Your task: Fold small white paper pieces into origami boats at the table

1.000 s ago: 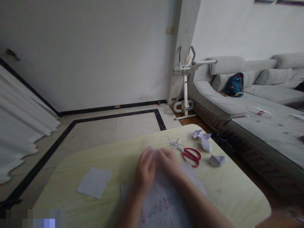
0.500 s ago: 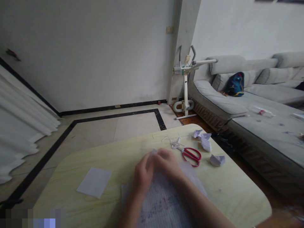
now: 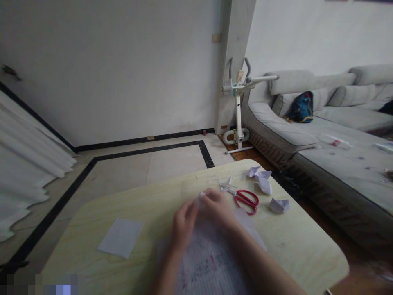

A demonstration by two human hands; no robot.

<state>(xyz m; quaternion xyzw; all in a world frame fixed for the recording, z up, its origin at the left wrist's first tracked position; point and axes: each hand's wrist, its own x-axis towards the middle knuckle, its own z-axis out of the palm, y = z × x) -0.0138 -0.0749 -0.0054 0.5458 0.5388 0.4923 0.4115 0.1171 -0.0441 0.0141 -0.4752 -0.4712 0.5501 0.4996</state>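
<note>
Near middle of table (image 3: 270, 246), both hands close together over the lined sheet (image 3: 211, 262) w/ writing on it. Left hand (image 3: 184, 219) partly curled, fingers bent in; right hand (image 3: 216, 205) curled too, fingertips pinching a small white paper piece (image 3: 201, 196) b/w the hands — blurred, can't tell if left grips it as well. Red-handled scissors (image 3: 246, 200) just right of right hand, white scraps (image 3: 226, 185) by the blades. Folded papers (image 3: 263, 182) far right, another folded paper (image 3: 279, 205) nearer. Square sheet (image 3: 120, 237) flat at left, apart from hands.
</note>
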